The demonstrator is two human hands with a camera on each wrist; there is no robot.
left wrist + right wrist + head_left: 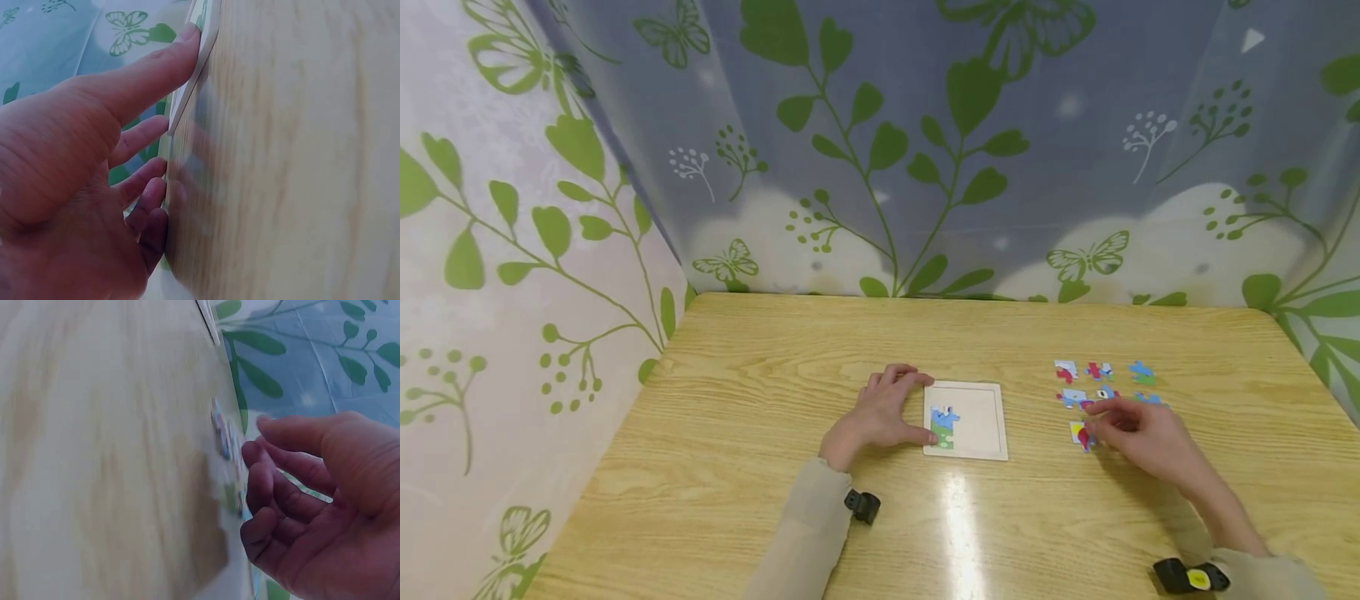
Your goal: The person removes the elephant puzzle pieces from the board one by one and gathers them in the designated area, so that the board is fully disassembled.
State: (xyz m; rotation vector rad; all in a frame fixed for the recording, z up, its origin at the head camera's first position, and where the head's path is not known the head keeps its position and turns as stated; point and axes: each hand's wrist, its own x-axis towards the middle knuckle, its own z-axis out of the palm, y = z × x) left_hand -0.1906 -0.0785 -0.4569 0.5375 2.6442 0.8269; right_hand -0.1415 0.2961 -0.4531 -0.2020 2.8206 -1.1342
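A square wooden puzzle board with a raised rim lies on the table; joined blue and green jigsaw pieces fill part of its left side. My left hand is spread along that side. Its thumb presses the lower left part and its index finger touches the upper left corner. My right hand hovers over loose jigsaw pieces, fingers loosely bent, with nothing visible between them. Nearest its fingertips is a yellow and red piece. In the right wrist view the pieces lie beyond the fingers, blurred.
Several more loose pieces lie in rows at the right, among them a red one and a blue-green one. The wooden table meets a leaf-and-butterfly patterned curtain at its far edge. Each wrist wears a black strap.
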